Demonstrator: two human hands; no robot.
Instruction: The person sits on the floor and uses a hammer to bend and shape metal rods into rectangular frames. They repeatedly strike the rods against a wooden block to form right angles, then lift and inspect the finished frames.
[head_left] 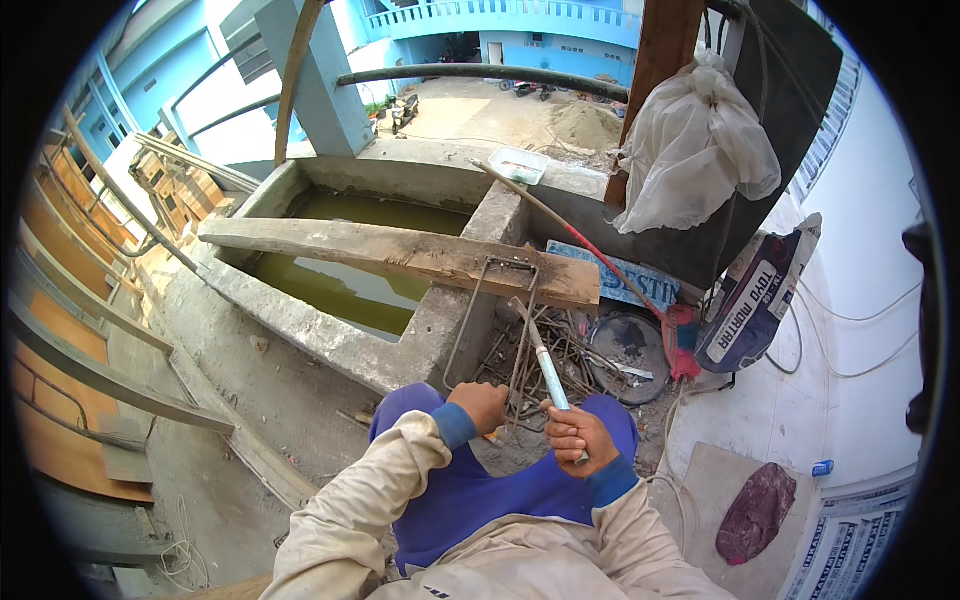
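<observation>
My left hand (480,405) is closed in a fist at the lower end of a bent steel rod (465,325). The rod is shaped like a narrow rectangular stirrup, and its far bend rests over the wooden plank (420,257). In my right hand (583,440) is a hand tool with a pale-blue tubular handle (551,380). Its metal end points away from me, close to the rod; its exact kind is unclear. Below the plank's right end lies a pile of bent steel rods (560,350).
The plank spans a concrete tank (330,310) of green water. To the right are a round dark basin (630,352), a red-and-wood pole (575,235), a mortar bag (757,300) and a hanging whitish plastic sack (700,140). A maroon sack (757,512) lies at lower right.
</observation>
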